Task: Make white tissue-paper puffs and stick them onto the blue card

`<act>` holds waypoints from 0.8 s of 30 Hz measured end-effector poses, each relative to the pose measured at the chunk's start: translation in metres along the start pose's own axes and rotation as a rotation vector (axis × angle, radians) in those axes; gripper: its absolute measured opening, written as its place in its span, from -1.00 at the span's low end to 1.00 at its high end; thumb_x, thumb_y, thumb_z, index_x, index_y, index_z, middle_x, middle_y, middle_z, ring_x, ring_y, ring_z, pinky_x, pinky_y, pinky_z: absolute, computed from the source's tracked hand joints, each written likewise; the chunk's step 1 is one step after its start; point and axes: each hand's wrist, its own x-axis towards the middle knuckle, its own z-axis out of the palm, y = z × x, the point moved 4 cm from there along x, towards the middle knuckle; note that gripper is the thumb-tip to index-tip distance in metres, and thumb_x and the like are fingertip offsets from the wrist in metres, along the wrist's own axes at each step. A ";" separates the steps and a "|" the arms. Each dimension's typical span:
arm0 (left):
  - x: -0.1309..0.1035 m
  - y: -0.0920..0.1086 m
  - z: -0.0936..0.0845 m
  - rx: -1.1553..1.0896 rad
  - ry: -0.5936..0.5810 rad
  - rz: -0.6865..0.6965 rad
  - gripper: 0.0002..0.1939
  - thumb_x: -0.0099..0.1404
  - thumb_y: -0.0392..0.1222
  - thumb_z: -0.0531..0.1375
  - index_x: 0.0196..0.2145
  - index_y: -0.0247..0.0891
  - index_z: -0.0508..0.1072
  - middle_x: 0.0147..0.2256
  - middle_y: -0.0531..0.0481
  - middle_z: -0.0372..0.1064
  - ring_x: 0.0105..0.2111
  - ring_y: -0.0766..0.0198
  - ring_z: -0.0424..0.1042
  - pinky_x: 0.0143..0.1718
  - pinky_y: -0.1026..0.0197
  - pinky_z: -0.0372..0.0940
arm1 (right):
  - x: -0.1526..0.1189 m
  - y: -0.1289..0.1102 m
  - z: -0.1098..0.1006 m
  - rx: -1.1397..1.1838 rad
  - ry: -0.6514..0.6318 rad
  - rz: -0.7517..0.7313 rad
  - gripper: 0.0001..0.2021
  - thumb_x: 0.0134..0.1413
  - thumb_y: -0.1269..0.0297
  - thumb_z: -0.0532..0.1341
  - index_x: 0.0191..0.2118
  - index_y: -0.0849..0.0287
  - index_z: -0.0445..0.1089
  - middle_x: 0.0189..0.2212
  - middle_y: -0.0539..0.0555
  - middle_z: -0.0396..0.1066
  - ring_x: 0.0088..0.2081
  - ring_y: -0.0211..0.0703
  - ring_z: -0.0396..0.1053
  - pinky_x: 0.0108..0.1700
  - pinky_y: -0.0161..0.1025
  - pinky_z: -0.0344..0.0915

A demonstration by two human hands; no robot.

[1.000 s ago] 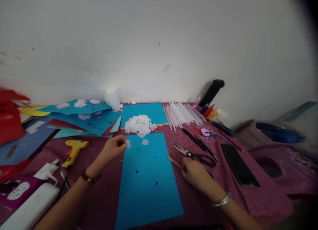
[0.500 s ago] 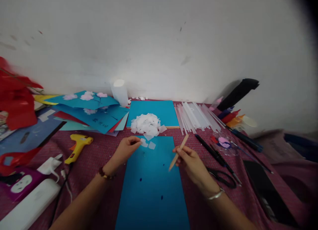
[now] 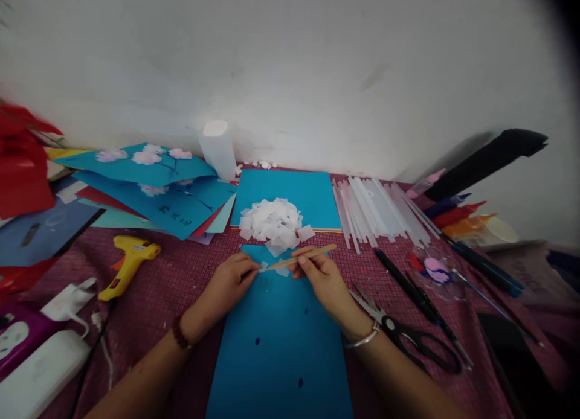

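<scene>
My right hand [image 3: 319, 275] grips a wooden stick [image 3: 317, 252], whose pointed end reaches left to a small white paper square [image 3: 263, 266]. My left hand [image 3: 233, 278] pinches that square at its left edge, over the top of a blue sheet [image 3: 281, 340]. Another white square [image 3: 282, 270] lies beneath the stick. Dark blue spots mark the sheet. Just beyond it, a pile of white paper squares [image 3: 272, 221] rests against blue paper [image 3: 287, 186].
At left are a yellow glue gun [image 3: 129, 265], a white power strip [image 3: 45, 371] and blue cards with pale flowers [image 3: 176, 204]. Whitish strips [image 3: 380, 211], scissors [image 3: 408, 334], a black pen [image 3: 405, 283] and coloured tubes [image 3: 462, 214] lie at right.
My right hand has moved up and left, tilting the stick nearly level and bringing its tip to the paper at my left fingertips. The view has shifted, showing more of the scissors.
</scene>
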 end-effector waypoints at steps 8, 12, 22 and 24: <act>-0.005 0.001 0.002 0.171 -0.037 0.059 -0.82 0.32 -0.29 0.07 -0.38 -0.27 0.45 -0.38 -0.03 0.35 -0.32 0.25 0.33 -0.25 0.22 0.26 | 0.025 0.012 0.009 -0.032 -0.021 -0.019 -0.77 0.09 0.08 0.15 -0.31 0.16 0.31 -0.55 -0.03 0.34 -0.49 -0.20 0.35 -0.39 -0.23 0.34; -0.008 0.005 0.005 0.240 -0.080 0.121 -0.81 0.35 -0.26 0.04 -0.30 -0.24 0.45 -0.33 -0.05 0.35 -0.27 0.23 0.32 -0.19 0.18 0.27 | 0.024 0.016 0.010 -0.074 -0.062 -0.040 -0.77 0.12 0.08 0.13 -0.32 0.15 0.30 -0.56 -0.04 0.31 -0.50 -0.21 0.32 -0.41 -0.24 0.31; -0.006 0.012 0.002 0.189 -0.138 0.095 -0.82 0.34 -0.27 0.03 -0.29 -0.25 0.43 -0.30 -0.04 0.34 -0.25 0.22 0.31 -0.20 0.17 0.26 | 0.029 0.020 0.015 -0.163 -0.107 -0.005 -0.74 0.15 0.05 0.07 -0.31 0.15 0.28 -0.55 -0.04 0.29 -0.53 -0.23 0.28 -0.49 -0.29 0.20; -0.005 0.012 0.003 0.186 -0.134 0.093 -0.82 0.34 -0.27 0.04 -0.30 -0.25 0.44 -0.30 -0.04 0.34 -0.25 0.22 0.31 -0.20 0.17 0.25 | 0.029 0.019 0.015 -0.182 -0.111 -0.009 -0.74 0.16 0.05 0.07 -0.32 0.15 0.27 -0.56 -0.04 0.29 -0.53 -0.24 0.28 -0.51 -0.30 0.18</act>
